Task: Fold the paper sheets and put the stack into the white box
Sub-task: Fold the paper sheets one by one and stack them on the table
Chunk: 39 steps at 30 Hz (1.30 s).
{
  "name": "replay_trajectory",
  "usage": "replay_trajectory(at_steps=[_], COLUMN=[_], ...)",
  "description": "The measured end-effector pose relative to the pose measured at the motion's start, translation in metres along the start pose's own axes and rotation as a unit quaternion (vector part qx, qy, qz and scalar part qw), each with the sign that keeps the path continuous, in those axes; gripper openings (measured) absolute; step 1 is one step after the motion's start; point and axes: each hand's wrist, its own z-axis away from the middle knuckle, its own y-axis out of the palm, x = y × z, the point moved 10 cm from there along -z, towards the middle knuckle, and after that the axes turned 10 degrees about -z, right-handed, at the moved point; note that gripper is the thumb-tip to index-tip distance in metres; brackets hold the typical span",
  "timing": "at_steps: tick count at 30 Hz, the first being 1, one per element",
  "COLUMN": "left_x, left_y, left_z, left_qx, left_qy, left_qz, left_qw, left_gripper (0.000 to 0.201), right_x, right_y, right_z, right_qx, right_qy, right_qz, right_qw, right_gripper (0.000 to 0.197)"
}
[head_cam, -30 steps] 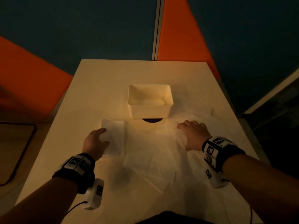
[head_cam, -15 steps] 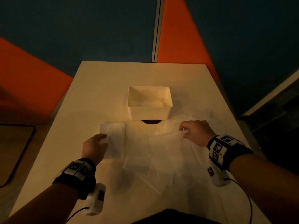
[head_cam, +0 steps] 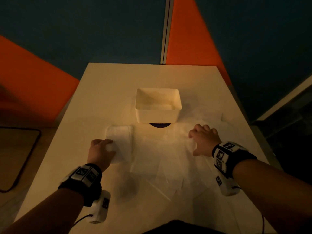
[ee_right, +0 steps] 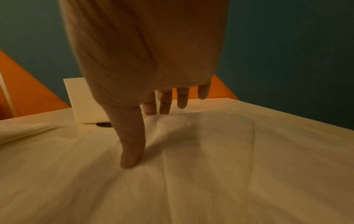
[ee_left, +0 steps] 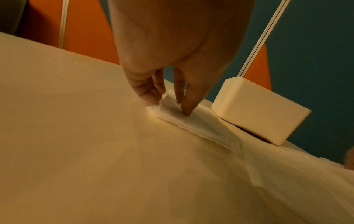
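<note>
Stack (head_cam: 120,139): folded, under left hand (head_cam: 101,152), fingers straight, pressing its near-left corner
Loose sheets (head_cam: 168,157): under right hand (head_cam: 204,142), fingers spread flat

No words, brand names or numbers can be read anywhere; the black wristbands (head_cam: 226,156) carry only black-and-white square marker patterns, no letters on them

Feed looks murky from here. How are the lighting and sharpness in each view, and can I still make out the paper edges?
Head view: dim amber light, brightest around the white rectangular plastic box; the loose translucent paper sheets barely separate from the pale table. Left wrist view: sharp, layered edges of the folded white paper stack show. Right wrist view: motion-blurred, right hand shadowing the sheets.
</note>
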Motion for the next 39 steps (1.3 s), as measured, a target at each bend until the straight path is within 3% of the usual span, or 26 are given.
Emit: replay_trajectory(at_steps=[4,8,10,13,17,19,21,23,28,32,35,39], left_x=[0.0,-0.037,-0.06,-0.099,-0.141,-0.158,-0.169,-0.173,-0.179,-0.175,-0.173,-0.176], left_y=[-0.011,-0.037,-0.04,-0.025,-0.014,-0.008,-0.005,-0.006,-0.017,-0.014,-0.01,-0.006], left_z=[0.004,0.013,0.018,0.032,0.049,0.057,0.063,0.063,0.058,0.055,0.057,0.079], left_qx=[-0.032,-0.103,-0.061,0.109,0.214,0.272,0.307,0.303,0.237,0.246,0.303,0.446], left_qy=[-0.004,0.083,0.107,0.111,0.105,0.09,0.071,0.057,0.059,0.063,0.088,0.159], left_qz=[-0.06,-0.041,0.049,0.24,0.355,0.417,0.473,0.503,0.531,0.535,0.509,0.44], left_qw=[0.998,0.99,0.991,0.958,0.904,0.862,0.822,0.807,0.811,0.806,0.801,0.763], left_gripper=[0.048,0.043,0.039,0.056,0.074,0.066,0.057,0.05,0.028,0.033,0.026,0.038], right_x=[0.009,0.016,0.018,0.017,0.016,0.018,0.02,0.023,0.034,0.032,0.021,0.023], right_y=[-0.024,-0.062,-0.088,-0.117,-0.115,-0.103,-0.091,-0.079,-0.058,-0.05,-0.051,-0.056], right_z=[0.001,0.008,0.015,0.029,0.043,0.044,0.044,0.043,0.042,0.044,0.047,0.052], right_qx=[-0.043,-0.05,-0.084,-0.149,-0.171,-0.166,-0.162,-0.161,-0.097,-0.055,-0.063,-0.038], right_qy=[-0.034,-0.055,-0.058,-0.058,-0.03,-0.009,0.009,0.021,0.005,-0.011,-0.013,-0.034], right_qz=[0.009,-0.111,-0.244,-0.442,-0.659,-0.708,-0.733,-0.746,-0.788,-0.78,-0.78,-0.74], right_qw=[0.998,0.991,0.964,0.883,0.732,0.686,0.66,0.645,0.608,0.623,0.622,0.67], right_gripper=[0.016,0.016,0.008,0.014,0.012,0.013,0.014,0.013,0.018,0.024,0.025,0.03])
